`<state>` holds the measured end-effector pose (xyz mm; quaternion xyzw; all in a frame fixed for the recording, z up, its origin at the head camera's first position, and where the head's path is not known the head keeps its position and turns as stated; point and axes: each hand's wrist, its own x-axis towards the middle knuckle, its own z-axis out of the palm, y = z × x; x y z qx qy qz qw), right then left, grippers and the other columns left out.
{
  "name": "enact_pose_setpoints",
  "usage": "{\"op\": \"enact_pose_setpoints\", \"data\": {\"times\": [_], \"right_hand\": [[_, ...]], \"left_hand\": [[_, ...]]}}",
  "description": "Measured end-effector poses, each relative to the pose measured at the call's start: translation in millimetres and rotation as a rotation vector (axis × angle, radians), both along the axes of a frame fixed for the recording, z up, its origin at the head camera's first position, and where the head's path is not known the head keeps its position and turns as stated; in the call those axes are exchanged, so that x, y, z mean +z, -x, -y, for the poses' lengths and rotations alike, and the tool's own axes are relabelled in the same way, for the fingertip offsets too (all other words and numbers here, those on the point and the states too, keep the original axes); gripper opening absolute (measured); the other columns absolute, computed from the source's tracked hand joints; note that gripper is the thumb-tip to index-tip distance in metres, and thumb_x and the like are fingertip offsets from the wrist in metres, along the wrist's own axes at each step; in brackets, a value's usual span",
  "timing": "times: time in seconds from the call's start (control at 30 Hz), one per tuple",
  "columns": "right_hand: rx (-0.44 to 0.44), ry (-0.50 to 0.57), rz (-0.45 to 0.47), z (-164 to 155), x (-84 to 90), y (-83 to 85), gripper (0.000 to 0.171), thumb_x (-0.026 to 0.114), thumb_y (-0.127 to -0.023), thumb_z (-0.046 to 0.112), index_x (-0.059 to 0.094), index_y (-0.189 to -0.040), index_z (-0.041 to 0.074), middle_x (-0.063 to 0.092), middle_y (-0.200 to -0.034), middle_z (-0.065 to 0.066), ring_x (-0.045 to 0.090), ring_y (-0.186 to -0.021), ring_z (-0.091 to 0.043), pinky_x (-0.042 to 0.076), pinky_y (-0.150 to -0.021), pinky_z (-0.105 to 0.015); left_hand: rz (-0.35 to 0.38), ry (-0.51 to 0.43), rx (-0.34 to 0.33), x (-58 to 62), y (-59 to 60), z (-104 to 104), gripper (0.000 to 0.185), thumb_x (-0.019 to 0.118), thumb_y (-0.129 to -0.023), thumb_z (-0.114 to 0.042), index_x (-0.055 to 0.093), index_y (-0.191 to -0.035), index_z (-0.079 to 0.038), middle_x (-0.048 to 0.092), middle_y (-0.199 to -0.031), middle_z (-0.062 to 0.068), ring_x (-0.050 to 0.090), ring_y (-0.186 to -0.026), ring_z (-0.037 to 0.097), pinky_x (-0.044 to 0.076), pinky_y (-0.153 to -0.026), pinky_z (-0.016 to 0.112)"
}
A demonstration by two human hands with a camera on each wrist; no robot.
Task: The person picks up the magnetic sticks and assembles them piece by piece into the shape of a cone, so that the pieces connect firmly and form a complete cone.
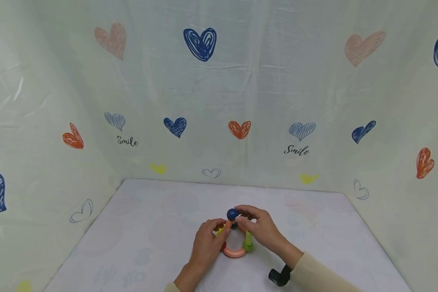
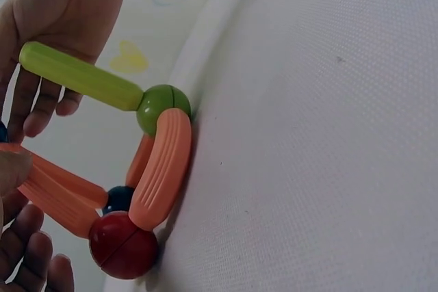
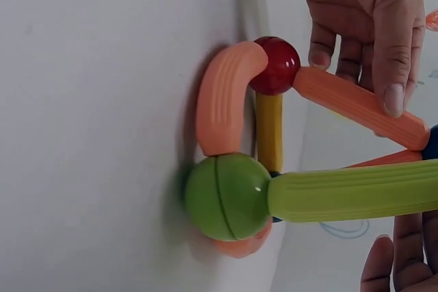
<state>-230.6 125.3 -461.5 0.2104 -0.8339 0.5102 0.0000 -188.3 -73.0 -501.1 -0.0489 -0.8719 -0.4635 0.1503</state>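
A toy frame of rods and balls stands on the white table (image 1: 149, 227). Its base is a curved orange piece (image 1: 235, 254) (image 2: 163, 169) (image 3: 222, 97) joining a red ball (image 2: 123, 245) (image 3: 277, 66) to a green ball (image 2: 163, 107) (image 3: 226, 196). A blue ball (image 1: 232, 213) tops it. My left hand (image 1: 219, 228) (image 3: 369, 25) pinches an orange rod (image 3: 359, 109) (image 2: 58, 193) that rises from the red ball. My right hand (image 1: 243, 217) (image 2: 65, 5) holds the upper end of the green rod (image 2: 81, 76) (image 3: 356, 193) beside the blue ball. A yellow rod (image 3: 269, 131) runs behind.
Cloth walls printed with hearts (image 1: 200, 42) close in the table at the back and both sides. A black wrist mount (image 1: 279, 276) sits at my right cuff near the front edge. Bare tabletop lies left and right of the toy.
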Motion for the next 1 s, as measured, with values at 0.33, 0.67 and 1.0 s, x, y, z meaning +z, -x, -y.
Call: {"op": "enact_pose_setpoints", "data": {"times": [0.33, 0.67, 1.0], "right_hand": [[-0.072, 0.109, 0.044, -19, -18.3, -21.1, 0.032, 0.071, -0.102, 0.022, 0.071, -0.132, 0.012, 0.073, -0.125, -0.014, 0.065, -0.108, -0.008, 0.053, -0.096, -0.032], [-0.074, 0.081, 0.041, -36, -37.3, -34.0, 0.032, 0.08, -0.094, 0.018, 0.074, -0.124, 0.008, 0.074, -0.11, -0.004, 0.064, -0.1, -0.007, 0.053, -0.087, -0.025], [-0.088, 0.072, -0.005, -34, -49.8, -33.4, 0.023, 0.082, -0.091, 0.015, 0.078, -0.114, 0.011, 0.074, -0.1, -0.002, 0.063, -0.092, -0.004, 0.053, -0.08, -0.024]], "left_hand": [[0.057, -0.165, -0.141, 13.8, 10.4, 1, 0.046, 0.082, -0.094, -0.033, 0.067, -0.134, -0.016, 0.067, -0.121, 0.0, 0.056, -0.114, 0.025, 0.05, -0.095, 0.036], [0.091, -0.254, -0.217, 27.4, 19.9, 7, 0.044, 0.078, -0.096, -0.033, 0.067, -0.137, -0.019, 0.066, -0.128, 0.002, 0.054, -0.124, 0.034, 0.049, -0.099, 0.044], [0.089, -0.23, -0.274, 30.8, 22.0, 10, 0.042, 0.076, -0.099, -0.03, 0.069, -0.137, -0.013, 0.066, -0.132, 0.005, 0.054, -0.125, 0.035, 0.048, -0.097, 0.036]]}}
